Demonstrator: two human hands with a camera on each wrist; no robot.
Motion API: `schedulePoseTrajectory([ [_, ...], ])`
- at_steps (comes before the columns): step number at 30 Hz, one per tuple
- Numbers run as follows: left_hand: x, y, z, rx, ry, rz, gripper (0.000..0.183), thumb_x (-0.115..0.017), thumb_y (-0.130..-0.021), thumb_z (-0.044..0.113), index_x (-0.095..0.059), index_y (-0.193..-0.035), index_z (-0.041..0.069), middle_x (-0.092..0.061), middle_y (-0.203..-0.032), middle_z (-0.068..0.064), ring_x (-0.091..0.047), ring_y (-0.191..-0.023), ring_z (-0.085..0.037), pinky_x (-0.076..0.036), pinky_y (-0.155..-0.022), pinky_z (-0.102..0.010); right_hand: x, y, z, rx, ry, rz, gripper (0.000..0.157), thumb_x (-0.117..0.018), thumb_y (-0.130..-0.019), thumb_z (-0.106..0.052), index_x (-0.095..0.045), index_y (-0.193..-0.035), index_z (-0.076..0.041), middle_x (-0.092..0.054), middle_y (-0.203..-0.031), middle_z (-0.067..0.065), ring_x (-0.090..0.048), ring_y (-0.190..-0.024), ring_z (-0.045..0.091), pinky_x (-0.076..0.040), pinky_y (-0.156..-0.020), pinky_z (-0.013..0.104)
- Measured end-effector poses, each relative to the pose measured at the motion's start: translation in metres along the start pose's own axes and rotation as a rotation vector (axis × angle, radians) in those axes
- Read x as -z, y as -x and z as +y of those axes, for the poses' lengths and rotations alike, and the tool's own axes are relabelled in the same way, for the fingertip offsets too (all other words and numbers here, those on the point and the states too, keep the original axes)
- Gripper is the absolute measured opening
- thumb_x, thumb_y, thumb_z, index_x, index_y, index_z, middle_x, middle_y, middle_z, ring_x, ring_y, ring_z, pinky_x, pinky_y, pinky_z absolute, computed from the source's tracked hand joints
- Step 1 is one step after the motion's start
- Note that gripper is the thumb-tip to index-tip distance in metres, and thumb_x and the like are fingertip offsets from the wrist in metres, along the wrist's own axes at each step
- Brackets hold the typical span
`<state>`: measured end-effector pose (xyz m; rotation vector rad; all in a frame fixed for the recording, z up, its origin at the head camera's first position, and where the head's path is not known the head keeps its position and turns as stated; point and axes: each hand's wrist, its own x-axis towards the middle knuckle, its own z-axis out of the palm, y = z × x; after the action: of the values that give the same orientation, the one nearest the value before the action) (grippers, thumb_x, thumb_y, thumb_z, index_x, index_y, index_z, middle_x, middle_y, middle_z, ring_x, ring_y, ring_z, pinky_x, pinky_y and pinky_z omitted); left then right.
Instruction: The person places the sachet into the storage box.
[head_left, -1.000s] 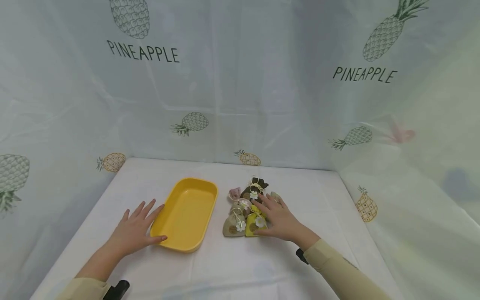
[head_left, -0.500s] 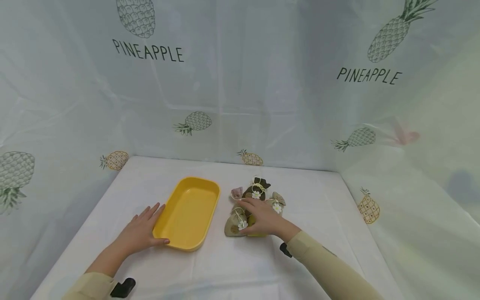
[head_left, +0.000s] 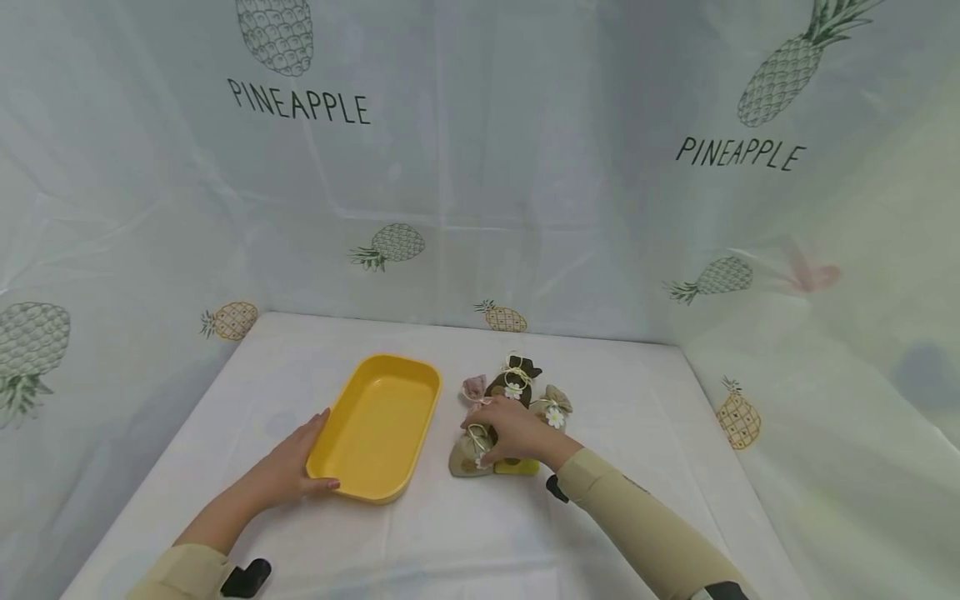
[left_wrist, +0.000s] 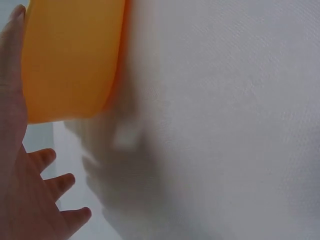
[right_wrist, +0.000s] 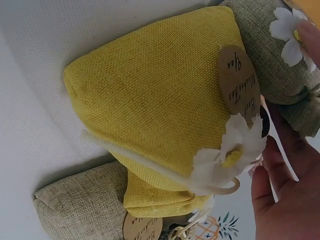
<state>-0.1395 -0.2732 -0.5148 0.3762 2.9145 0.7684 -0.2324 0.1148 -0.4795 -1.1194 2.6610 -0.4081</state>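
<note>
My right hand (head_left: 513, 429) reaches over a cluster of small drawstring pouches. Its thumb and fingers pinch the grey-green pouch (head_left: 467, 460) at front left; in the right wrist view the thumb lies on that pouch's white flower (right_wrist: 286, 37), fingers behind its neck. A yellow pouch (right_wrist: 155, 95) with a round tag sits under the palm, mostly hidden from the head view. My left hand (head_left: 288, 467) touches the left side of a yellow tray (head_left: 378, 437), thumb at its near corner. In the left wrist view the other fingers (left_wrist: 60, 185) spread apart, straight, below the tray.
Behind the right hand stand a dark brown pouch (head_left: 498, 384) and a pink one (head_left: 474, 387). To its right is a beige pouch (head_left: 556, 396) with a daisy. A white cloth covers the table (head_left: 615, 392); pineapple-print curtains (head_left: 555, 192) enclose it.
My right hand has moved left and down from over the yellow pouch, its spread fingers closing around the grey-green pouch. The left hand stays at the tray, its fingers lying closer together.
</note>
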Motion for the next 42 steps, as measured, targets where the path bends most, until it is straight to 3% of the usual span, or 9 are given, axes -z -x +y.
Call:
schedulePoseTrajectory([
  [7,-0.005,-0.001,-0.006,0.010,0.119,-0.037,0.122,-0.081,-0.073,0.052,-0.007,-0.154,-0.001,-0.023,-0.154,-0.028,-0.028,-0.137,-0.048,-0.025,-0.108,-0.063,0.000,-0.003,-0.001,-0.001,0.013,0.005,0.049,-0.090,-0.068,-0.032,-0.070,-0.113,-0.030,-0.064,-0.109,-0.023,-0.047,-0.103,0.012,-0.041,-0.091,0.037],
  [14,-0.005,-0.001,-0.004,0.125,0.146,-0.104,0.124,-0.078,-0.071,0.059,-0.003,-0.157,0.011,-0.021,-0.156,-0.027,-0.019,-0.138,-0.054,-0.021,-0.106,-0.068,-0.002,-0.003,0.001,-0.002,-0.019,0.017,0.047,-0.090,-0.067,-0.028,-0.071,-0.109,-0.033,-0.063,-0.107,-0.025,-0.047,-0.104,0.011,-0.041,-0.091,0.036],
  [21,-0.003,-0.001,-0.001,0.119,0.168,-0.112,0.124,-0.079,-0.072,0.057,-0.001,-0.157,0.011,-0.021,-0.156,-0.028,-0.019,-0.138,-0.054,-0.021,-0.106,-0.069,-0.001,-0.004,-0.002,0.017,-0.055,0.028,0.046,-0.089,-0.066,-0.025,-0.070,-0.108,-0.030,-0.063,-0.108,-0.020,-0.051,-0.109,0.013,-0.043,-0.096,0.036],
  [26,-0.002,0.001,0.000,0.131,0.176,-0.116,0.125,-0.080,-0.072,0.056,0.000,-0.157,0.012,-0.020,-0.156,-0.027,-0.018,-0.138,-0.054,-0.021,-0.106,-0.069,0.000,-0.006,-0.005,0.007,-0.136,0.019,0.047,-0.088,-0.067,-0.020,-0.068,-0.109,-0.027,-0.063,-0.111,-0.015,-0.052,-0.111,0.010,-0.046,-0.094,0.030],
  [32,-0.002,0.001,0.000,0.138,0.170,-0.114,0.125,-0.080,-0.071,0.056,-0.001,-0.157,0.011,-0.021,-0.155,-0.027,-0.020,-0.138,-0.053,-0.022,-0.106,-0.069,0.012,-0.006,-0.010,-0.042,-0.322,0.031,0.047,-0.086,-0.070,-0.013,-0.067,-0.111,-0.024,-0.063,-0.111,-0.009,-0.055,-0.092,0.011,-0.050,-0.081,0.027],
  [34,-0.002,0.001,0.001,0.135,0.169,-0.116,0.125,-0.080,-0.071,0.056,-0.001,-0.157,0.011,-0.021,-0.155,-0.027,-0.020,-0.138,-0.053,-0.022,-0.106,-0.069,0.017,-0.007,-0.011,-0.045,-0.376,0.039,0.046,-0.085,-0.071,-0.012,-0.066,-0.112,-0.023,-0.062,-0.124,-0.003,-0.057,-0.104,0.014,-0.050,-0.080,0.027],
  [37,-0.001,0.000,0.000,0.133,0.166,-0.119,0.125,-0.080,-0.071,0.057,-0.001,-0.157,0.011,-0.021,-0.156,-0.027,-0.019,-0.138,-0.054,-0.021,-0.106,-0.069,0.026,-0.012,-0.013,-0.022,-0.419,0.046,0.046,-0.084,-0.074,-0.010,-0.065,-0.115,-0.019,-0.060,-0.126,-0.001,-0.058,-0.103,0.016,-0.052,-0.077,0.027],
  [39,-0.001,0.000,0.000,0.134,0.160,-0.123,0.125,-0.079,-0.072,0.057,-0.001,-0.157,0.011,-0.021,-0.156,-0.028,-0.019,-0.138,-0.054,-0.021,-0.106,-0.069,0.032,-0.018,-0.015,-0.012,-0.437,0.045,0.047,-0.083,-0.075,-0.010,-0.064,-0.117,-0.019,-0.061,-0.124,-0.001,-0.060,-0.101,0.016,-0.053,-0.075,0.026],
  [42,-0.003,-0.001,-0.002,0.130,0.153,-0.124,0.125,-0.079,-0.072,0.058,-0.001,-0.157,0.011,-0.021,-0.155,-0.028,-0.021,-0.138,-0.053,-0.022,-0.106,-0.068,0.040,-0.026,-0.020,-0.002,-0.438,0.050,0.048,-0.083,-0.075,-0.010,-0.064,-0.118,-0.018,-0.062,-0.107,-0.006,-0.058,-0.081,0.012,-0.053,-0.069,0.026],
])
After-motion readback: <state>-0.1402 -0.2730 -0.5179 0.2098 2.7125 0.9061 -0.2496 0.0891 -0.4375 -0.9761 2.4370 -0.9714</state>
